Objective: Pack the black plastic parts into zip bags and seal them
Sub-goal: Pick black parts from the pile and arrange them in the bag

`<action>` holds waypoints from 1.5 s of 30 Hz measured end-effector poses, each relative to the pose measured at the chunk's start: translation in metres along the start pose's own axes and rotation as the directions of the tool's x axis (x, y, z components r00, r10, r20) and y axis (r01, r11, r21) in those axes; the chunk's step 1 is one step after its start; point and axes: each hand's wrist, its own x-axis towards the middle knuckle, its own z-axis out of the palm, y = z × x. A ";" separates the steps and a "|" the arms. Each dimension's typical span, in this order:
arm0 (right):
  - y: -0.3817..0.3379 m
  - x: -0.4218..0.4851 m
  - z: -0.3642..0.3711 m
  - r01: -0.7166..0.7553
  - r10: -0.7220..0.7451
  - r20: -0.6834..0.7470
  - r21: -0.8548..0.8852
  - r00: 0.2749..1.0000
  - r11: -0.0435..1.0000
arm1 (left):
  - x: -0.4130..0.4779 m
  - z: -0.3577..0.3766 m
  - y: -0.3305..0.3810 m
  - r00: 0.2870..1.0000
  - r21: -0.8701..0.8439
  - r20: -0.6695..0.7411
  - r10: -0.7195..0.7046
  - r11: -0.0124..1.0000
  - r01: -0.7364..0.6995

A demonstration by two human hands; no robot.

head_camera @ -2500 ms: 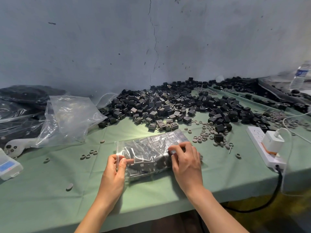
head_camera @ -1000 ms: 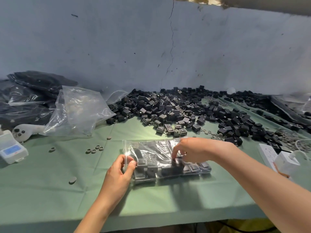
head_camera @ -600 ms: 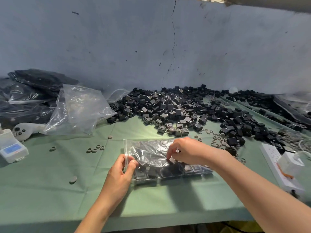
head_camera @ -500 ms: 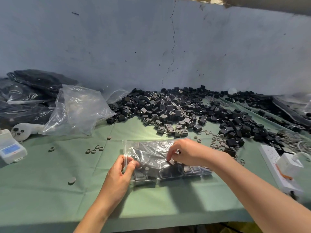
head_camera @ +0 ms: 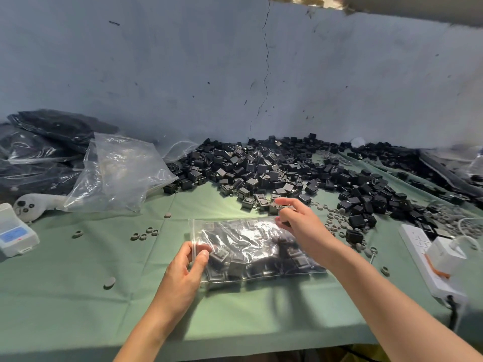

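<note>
A clear zip bag [head_camera: 251, 239] holding several black plastic parts lies flat on the green cloth in front of me. My left hand [head_camera: 185, 267] pinches the bag's zip edge at its left end between thumb and fingers. My right hand [head_camera: 300, 220] hovers over the bag's far right corner with its fingers loosely curled and the index finger stretched out. I cannot tell whether it touches the bag. A large pile of loose black plastic parts [head_camera: 274, 171] spreads along the wall behind the bag.
Empty clear bags [head_camera: 117, 171] and filled dark bags [head_camera: 39, 150] lie at the left. A small white scale [head_camera: 15, 233] sits at the left edge. Grey rings [head_camera: 337, 220] are scattered to the right. A white power strip [head_camera: 428, 259] with a charger lies at the right table edge.
My right hand has lifted off the middle of the bag and moved to its far right corner. My left hand keeps its pinch on the zip edge. The bag lies flatter.
</note>
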 end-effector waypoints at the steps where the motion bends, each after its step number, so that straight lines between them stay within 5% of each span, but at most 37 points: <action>1: -0.001 -0.002 0.001 -0.001 0.002 -0.020 0.031 1.000 1.000 | 0.000 0.000 0.000 1.000 -0.014 0.000 0.003 1.000 -0.003; 5: -0.001 -0.010 0.009 0.082 -0.084 -0.087 -0.026 0.993 0.996 | 0.001 0.001 -0.004 0.982 -0.064 -0.185 -0.034 0.998 0.022; 9: -0.012 -0.027 0.030 0.321 -0.342 -0.028 -0.285 0.939 0.903 | -0.003 -0.003 0.008 0.875 0.030 -0.479 0.066 0.998 -0.059; 13: -0.029 -0.043 0.068 0.527 -0.493 0.190 -0.385 0.849 0.758 | -0.008 -0.005 0.037 0.934 -0.081 -0.340 0.111 0.986 -0.146; 18: -0.021 -0.048 0.119 0.713 -0.658 0.310 -0.465 0.687 0.525 | 0.000 -0.009 0.054 0.991 -0.490 -0.115 -0.069 0.872 0.004; 22: -0.001 -0.049 0.113 0.659 -0.642 0.277 -0.574 0.715 0.486 | 0.002 -0.035 0.035 0.976 -0.491 -0.137 -0.170 0.867 0.082; 29: 0.056 -0.049 0.051 0.309 -0.589 -0.319 -0.617 0.743 0.724 | 0.007 -0.055 -0.006 0.934 -0.267 -0.206 -0.293 0.935 0.234; 33: 0.073 -0.053 0.042 0.189 -0.536 -0.372 -0.661 0.758 0.726 | 0.012 -0.038 -0.012 0.933 -0.235 -0.149 -0.327 0.928 0.288; 45: 0.081 -0.049 0.040 0.142 -0.518 -0.388 -0.681 0.762 0.719 | 0.021 -0.010 -0.003 0.929 -0.237 -0.128 -0.347 0.921 0.311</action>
